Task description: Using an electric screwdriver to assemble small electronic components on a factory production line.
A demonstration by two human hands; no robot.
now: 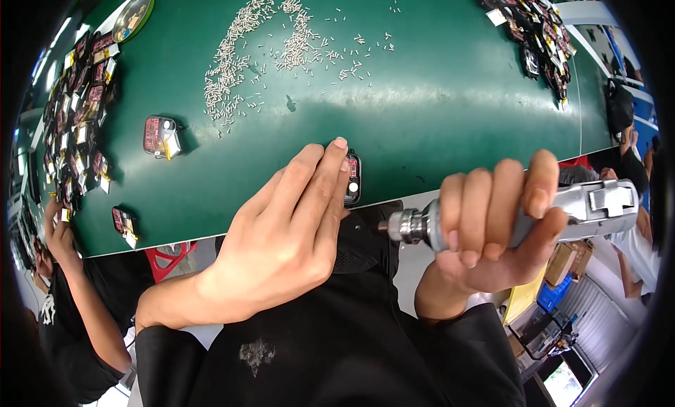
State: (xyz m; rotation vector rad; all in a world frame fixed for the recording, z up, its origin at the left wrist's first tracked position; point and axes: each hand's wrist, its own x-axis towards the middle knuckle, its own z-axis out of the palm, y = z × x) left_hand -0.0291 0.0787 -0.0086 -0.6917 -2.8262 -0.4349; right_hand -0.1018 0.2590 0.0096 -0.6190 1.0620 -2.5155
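My left hand (288, 228) lies over a small black device casing (354, 176) at the table's near edge. Its long fingers reach past the casing's far end, and what looks like the thumb tip shows at the near end, so the casing sits between them. Red circuitry and a white round spot show on the casing's uncovered right side. In my right hand (492, 221) is a silver power screwdriver (598, 210), fingers wrapped round its body. Its tip points left, apart from the casing and beyond the table edge.
Many small metal screws (239, 62) lie scattered on the green table (422, 119). Two open casings, one farther (161, 136) and one nearer (125, 225), sit at left. Piles of devices line the left (81, 119) and far right (534, 38). A co-worker's arm (88, 294) is at left.
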